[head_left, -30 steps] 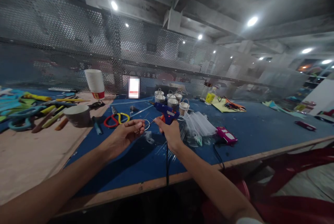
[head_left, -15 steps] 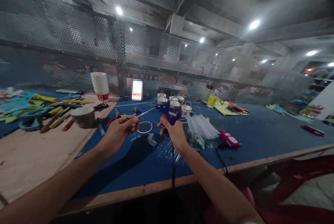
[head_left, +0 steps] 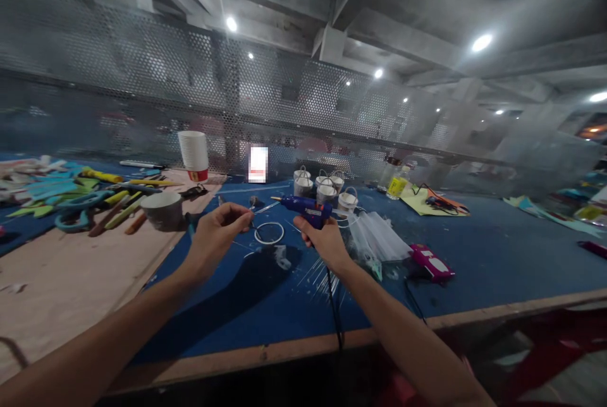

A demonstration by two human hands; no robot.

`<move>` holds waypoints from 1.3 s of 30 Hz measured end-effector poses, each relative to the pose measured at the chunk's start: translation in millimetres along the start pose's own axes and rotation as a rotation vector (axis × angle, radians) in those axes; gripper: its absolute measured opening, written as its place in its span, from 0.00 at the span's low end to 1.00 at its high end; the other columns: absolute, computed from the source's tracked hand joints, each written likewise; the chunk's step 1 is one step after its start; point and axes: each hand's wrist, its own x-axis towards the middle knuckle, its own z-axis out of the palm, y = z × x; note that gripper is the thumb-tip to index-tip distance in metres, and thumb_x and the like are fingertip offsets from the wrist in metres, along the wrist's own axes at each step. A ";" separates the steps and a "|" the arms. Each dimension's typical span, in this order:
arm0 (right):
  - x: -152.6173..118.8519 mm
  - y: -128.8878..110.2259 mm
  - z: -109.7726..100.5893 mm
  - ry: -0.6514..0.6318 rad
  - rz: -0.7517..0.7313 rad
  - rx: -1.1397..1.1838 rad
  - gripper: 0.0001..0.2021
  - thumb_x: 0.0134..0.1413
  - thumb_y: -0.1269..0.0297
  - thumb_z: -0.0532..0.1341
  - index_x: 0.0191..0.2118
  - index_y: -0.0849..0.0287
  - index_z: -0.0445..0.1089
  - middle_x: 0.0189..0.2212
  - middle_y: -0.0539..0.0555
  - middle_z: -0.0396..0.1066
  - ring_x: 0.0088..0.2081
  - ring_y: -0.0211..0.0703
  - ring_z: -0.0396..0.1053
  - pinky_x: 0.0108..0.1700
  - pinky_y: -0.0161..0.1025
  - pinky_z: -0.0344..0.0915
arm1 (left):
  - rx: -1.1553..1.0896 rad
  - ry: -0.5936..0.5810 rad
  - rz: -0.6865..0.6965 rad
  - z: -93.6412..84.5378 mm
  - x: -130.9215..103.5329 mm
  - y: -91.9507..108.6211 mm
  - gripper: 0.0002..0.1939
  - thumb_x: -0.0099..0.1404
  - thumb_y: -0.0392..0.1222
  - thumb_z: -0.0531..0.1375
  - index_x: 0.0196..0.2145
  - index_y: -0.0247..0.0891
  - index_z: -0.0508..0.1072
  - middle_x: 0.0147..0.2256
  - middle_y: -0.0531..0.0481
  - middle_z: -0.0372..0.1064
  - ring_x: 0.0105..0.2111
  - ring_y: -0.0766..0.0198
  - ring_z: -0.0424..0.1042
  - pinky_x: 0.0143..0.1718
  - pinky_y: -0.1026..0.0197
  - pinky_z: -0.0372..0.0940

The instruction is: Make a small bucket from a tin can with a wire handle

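Observation:
My right hand [head_left: 325,237] is wrapped round the handle of a blue glue gun [head_left: 307,208], whose tip points left. Its black cord hangs down over the table's front edge. My left hand [head_left: 222,229] is pinched, with thumb and fingertips together; what it holds is too small to make out. Between the hands a white ring [head_left: 269,232] lies on the blue table surface [head_left: 265,312]. Beyond the glue gun stand several small white buckets [head_left: 326,191] with looped handles. A bundle of translucent sticks [head_left: 379,236] lies to the right of my right hand.
At the left are a grey bowl [head_left: 162,210], blue-handled scissors [head_left: 78,211], pens and stacked paper cups [head_left: 194,153]. To the right lie a magenta device [head_left: 431,263], yellow paper [head_left: 427,203] and a yellow-labelled jar [head_left: 397,184]. A perforated screen [head_left: 284,103] runs behind.
The view has shifted, so the table things appear farther right. The glue gun is turned more level, and its tip sits farther from my left fingertips. Both hands keep their closed shape.

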 end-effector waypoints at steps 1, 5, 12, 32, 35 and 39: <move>0.1 2.3 0.9 0.023 0.003 0.024 0.16 0.47 0.50 0.70 0.27 0.59 0.74 0.18 0.47 0.67 0.19 0.34 0.61 0.24 0.34 0.59 | 0.002 -0.016 0.001 1.9 -1.7 1.7 0.11 0.58 0.47 0.69 0.32 0.38 0.78 0.27 0.53 0.73 0.28 0.65 0.69 0.33 0.63 0.62; -1.4 6.8 9.6 0.044 -0.014 0.087 0.15 0.42 0.54 0.73 0.32 0.59 0.77 0.25 0.49 0.73 0.22 0.35 0.63 0.27 0.35 0.61 | -0.015 -0.117 -0.042 12.6 -11.0 7.6 0.11 0.57 0.47 0.70 0.31 0.38 0.77 0.26 0.54 0.71 0.27 0.66 0.68 0.32 0.63 0.62; -7.6 6.2 15.2 -0.014 -0.019 0.064 0.15 0.41 0.53 0.74 0.31 0.59 0.79 0.26 0.51 0.76 0.29 0.41 0.70 0.34 0.36 0.66 | -0.090 -0.251 -0.122 18.4 -18.1 3.9 0.10 0.58 0.47 0.71 0.29 0.39 0.78 0.23 0.54 0.70 0.26 0.66 0.67 0.31 0.64 0.62; -4.9 6.8 2.5 -0.049 -0.014 -0.058 0.19 0.45 0.48 0.72 0.28 0.62 0.74 0.17 0.45 0.62 0.22 0.35 0.57 0.27 0.35 0.58 | -0.176 -0.464 -0.369 5.6 -10.9 6.8 0.12 0.53 0.47 0.74 0.26 0.38 0.79 0.25 0.53 0.69 0.28 0.68 0.65 0.32 0.67 0.61; -2.9 10.2 1.0 -0.079 -0.038 -0.045 0.19 0.45 0.49 0.72 0.29 0.62 0.75 0.18 0.46 0.63 0.21 0.34 0.57 0.27 0.35 0.58 | -0.191 -0.541 -0.413 1.4 -7.7 8.0 0.11 0.52 0.45 0.74 0.26 0.37 0.79 0.26 0.52 0.69 0.28 0.67 0.65 0.33 0.66 0.63; -1.5 14.0 0.3 -0.099 -0.050 -0.038 0.18 0.46 0.50 0.72 0.30 0.62 0.75 0.17 0.46 0.62 0.21 0.34 0.57 0.26 0.35 0.57 | -0.261 -0.525 -0.504 0.5 -4.9 12.1 0.13 0.47 0.44 0.77 0.25 0.36 0.80 0.27 0.51 0.69 0.29 0.67 0.67 0.35 0.66 0.66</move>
